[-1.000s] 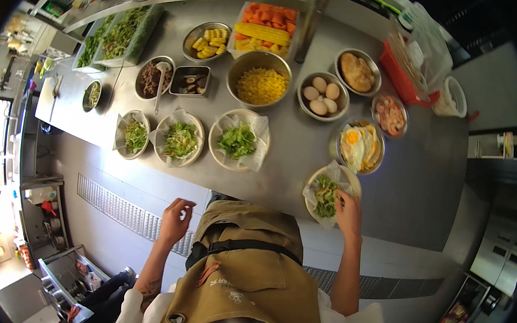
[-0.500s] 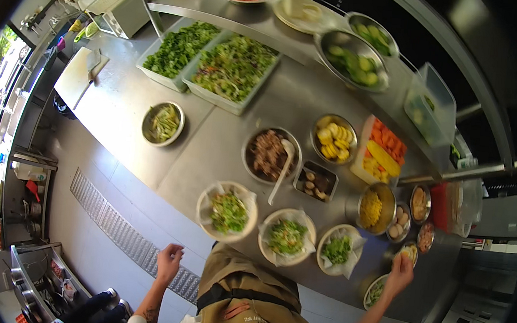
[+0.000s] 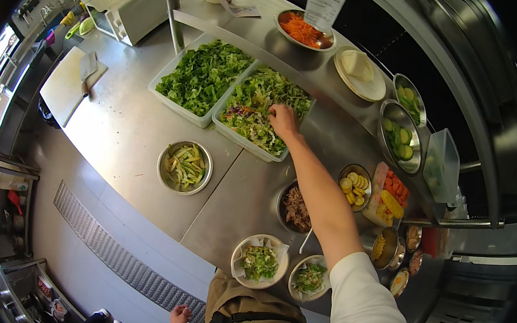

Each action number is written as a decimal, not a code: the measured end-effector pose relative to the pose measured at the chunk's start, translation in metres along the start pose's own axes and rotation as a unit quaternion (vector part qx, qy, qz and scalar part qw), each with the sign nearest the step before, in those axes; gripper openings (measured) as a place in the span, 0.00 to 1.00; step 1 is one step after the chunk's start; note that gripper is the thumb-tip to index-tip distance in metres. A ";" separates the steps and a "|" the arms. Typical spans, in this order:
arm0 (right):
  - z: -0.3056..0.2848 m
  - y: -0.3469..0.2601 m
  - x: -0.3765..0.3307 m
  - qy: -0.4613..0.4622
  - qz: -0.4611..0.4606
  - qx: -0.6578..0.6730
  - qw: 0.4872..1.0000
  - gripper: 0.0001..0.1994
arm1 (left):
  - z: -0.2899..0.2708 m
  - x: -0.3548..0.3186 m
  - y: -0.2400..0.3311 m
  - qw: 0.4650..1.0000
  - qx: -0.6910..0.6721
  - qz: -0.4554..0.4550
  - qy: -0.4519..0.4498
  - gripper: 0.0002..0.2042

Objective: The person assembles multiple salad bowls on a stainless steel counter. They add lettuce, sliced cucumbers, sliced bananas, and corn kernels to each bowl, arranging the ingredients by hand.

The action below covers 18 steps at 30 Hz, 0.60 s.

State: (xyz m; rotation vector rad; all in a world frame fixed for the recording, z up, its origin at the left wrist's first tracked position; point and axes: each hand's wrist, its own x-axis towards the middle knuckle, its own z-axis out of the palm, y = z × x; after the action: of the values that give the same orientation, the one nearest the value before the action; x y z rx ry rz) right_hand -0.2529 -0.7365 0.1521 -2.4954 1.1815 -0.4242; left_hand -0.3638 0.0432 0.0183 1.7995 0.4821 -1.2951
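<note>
My right hand (image 3: 284,121) is down on the mixed shredded salad (image 3: 253,120) in a clear plastic tub, its fingers closed into the leaves. The fingertips are partly hidden there. Beside that tub is another with chopped green lettuce (image 3: 202,72). My right forearm crosses over the counter and partly covers a steel bowl of shredded meat (image 3: 297,209). Low by my apron, my left hand (image 3: 180,317) hangs with its fingers curled and nothing visible in them. Close to my body stand a paper-lined bowl of salad (image 3: 259,262) and a second one (image 3: 309,277).
A steel bowl of pale green strips (image 3: 184,167) sits on the counter. A knife lies on a white cutting board (image 3: 67,84) at far left. The overhead shelf holds shredded carrot (image 3: 301,30), plates (image 3: 365,84) and sliced cucumber (image 3: 401,138). Yellow slices (image 3: 354,188) stand at right.
My right hand has moved from the small bowls at the right across to the mixed salad tub. My left hand has dropped lower. The view has shifted leftward, and my right arm now covers part of the counter.
</note>
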 end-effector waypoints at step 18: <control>-0.272 -0.043 -0.205 0.160 0.030 0.508 0.846 0.10 | -0.014 0.079 0.093 0.996 0.050 0.008 -0.078 0.11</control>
State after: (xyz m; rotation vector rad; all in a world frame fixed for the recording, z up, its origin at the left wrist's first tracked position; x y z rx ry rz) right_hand -0.4592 -0.5991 0.3893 -1.4785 0.7877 -1.1299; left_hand -0.2588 -0.0114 -0.0140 1.7639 0.3208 -1.4578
